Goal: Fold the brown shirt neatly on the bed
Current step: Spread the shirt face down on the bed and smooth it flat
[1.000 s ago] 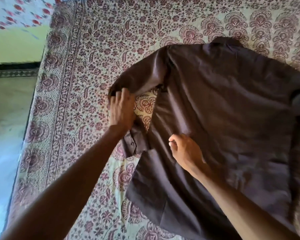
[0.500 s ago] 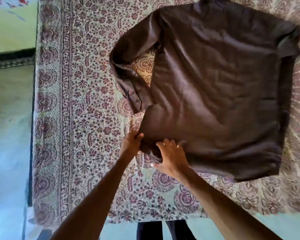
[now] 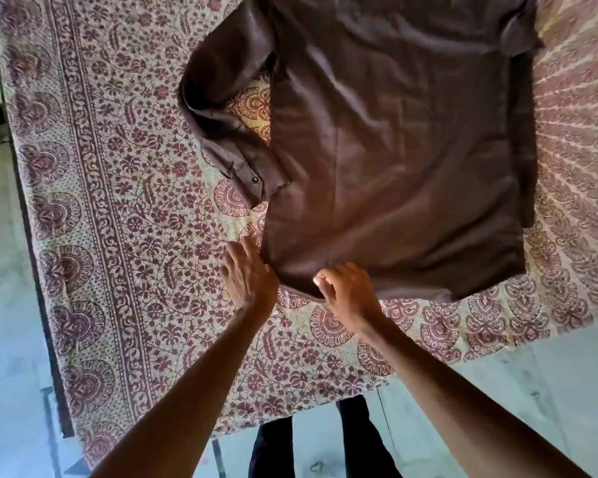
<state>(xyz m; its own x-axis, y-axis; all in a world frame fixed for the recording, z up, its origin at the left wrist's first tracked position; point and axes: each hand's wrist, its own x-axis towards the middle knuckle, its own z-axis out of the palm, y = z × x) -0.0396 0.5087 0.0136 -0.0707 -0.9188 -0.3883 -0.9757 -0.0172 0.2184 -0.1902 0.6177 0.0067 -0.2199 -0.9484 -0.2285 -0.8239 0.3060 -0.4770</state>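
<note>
Brown shirt point(image 3: 394, 150) lies lengthwise on the bed point(image 3: 118, 236), hem nearest, shoulders farthest.

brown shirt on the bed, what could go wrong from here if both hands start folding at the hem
1. The sleeve lies bent, its cuff overlapping the brown shirt; folding now could trap a lump.
2. The right hand seems to pinch only the hem, while the left hand lies flat beside the corner; a pull might drag and skew the cloth.
</note>
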